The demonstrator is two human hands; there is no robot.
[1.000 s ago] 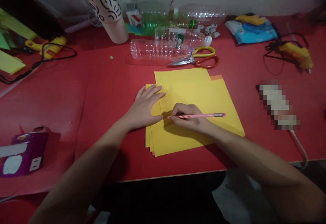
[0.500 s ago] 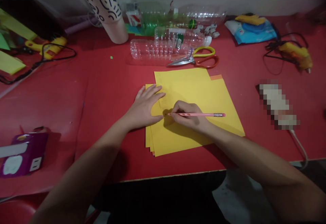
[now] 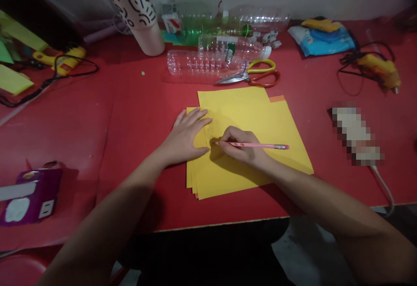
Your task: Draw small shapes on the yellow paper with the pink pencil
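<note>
Yellow paper [image 3: 247, 108] lies in a loosely squared stack on the red bench [image 3: 140, 112], beneath both hands. Palm down with its fingers spread and thumb held apart, the left hand [image 3: 187, 136] rests across the stack's left edge and grips nothing. Closed around a pink pencil [image 3: 270, 146] near its point, the right hand [image 3: 239, 145] is over the middle of the top sheet. The pencil slants low, its eraser toward the right and its tip just beside the left thumb; whether the tip touches the sheet is too small to tell. Faint marks [image 3: 209, 125] run up the sheet near the left fingertips. Beyond the far edge lie scissors [image 3: 247, 77], spread slightly, near two clear bottles.
</note>
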